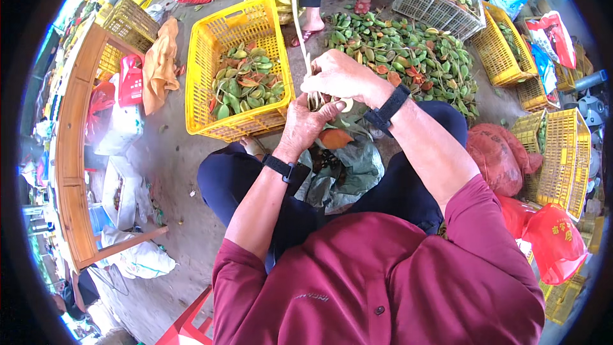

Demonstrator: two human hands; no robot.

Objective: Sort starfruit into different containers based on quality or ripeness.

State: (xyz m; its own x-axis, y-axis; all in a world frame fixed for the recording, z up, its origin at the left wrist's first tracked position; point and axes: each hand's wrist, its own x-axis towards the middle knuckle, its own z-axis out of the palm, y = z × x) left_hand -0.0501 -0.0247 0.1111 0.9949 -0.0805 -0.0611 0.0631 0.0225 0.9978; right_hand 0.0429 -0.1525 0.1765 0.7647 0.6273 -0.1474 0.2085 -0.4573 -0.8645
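Observation:
My left hand [309,122] and my right hand [342,74] are close together over my lap, both closed on a small split plant pod [315,101] whose details the fingers partly hide. A long pale stalk [299,24] rises from between the fingers. Below the hands, a grey-green plastic bag [357,168] lies open between my legs, with small dark pieces inside and an orange leaf or husk [335,138] at its top edge. Left of the hands stands a yellow plastic crate [194,81] holding green and reddish pods [244,81]. Ahead to the right lies a large pile of green pods [412,58].
Another person's feet [313,22] are just beyond the yellow crate. A grey crate [438,5] of pods borders the pile. Red sacks [495,158] and yellow crates [562,163] stand at the right. A wooden frame [72,153] is at the left.

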